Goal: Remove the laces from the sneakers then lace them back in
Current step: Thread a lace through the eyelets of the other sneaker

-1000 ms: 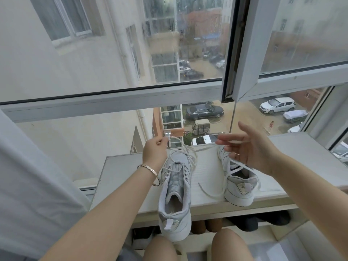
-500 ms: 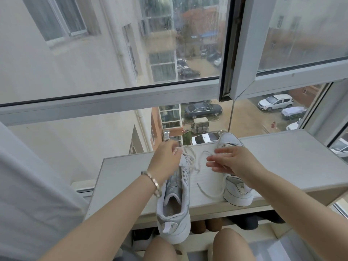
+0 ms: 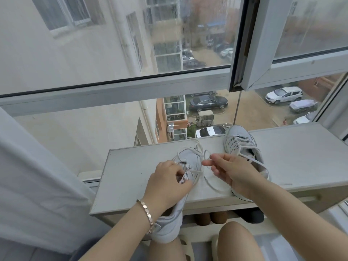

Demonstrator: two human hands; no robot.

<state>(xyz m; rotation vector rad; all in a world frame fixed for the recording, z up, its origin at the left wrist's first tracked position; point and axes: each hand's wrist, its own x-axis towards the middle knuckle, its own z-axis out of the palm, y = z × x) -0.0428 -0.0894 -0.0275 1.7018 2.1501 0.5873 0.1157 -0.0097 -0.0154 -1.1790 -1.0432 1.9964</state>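
Single view: head camera, wide-angle, worn by a seated person, facing forward and down. Near field: left hand (image 3: 165,183), right hand (image 3: 231,172) and lace (image 3: 194,171) at lower centre, forearms entering from the bottom edge. Middle field: tabletop (image 3: 131,185). Far field: window frame (image 3: 113,91), parked cars (image 3: 208,102) well below.

Pale shelf top (image 3: 131,185) under window frame (image 3: 113,89); grey curtain (image 3: 28,176) hanging at left; window sash (image 3: 263,44) open, upper right. Outside, far below: dark car (image 3: 208,102), white car (image 3: 284,94), small covered three-wheeler (image 3: 204,117). Dark shoes (image 3: 250,216) beneath shelf top, brown shapes (image 3: 209,218) beside them
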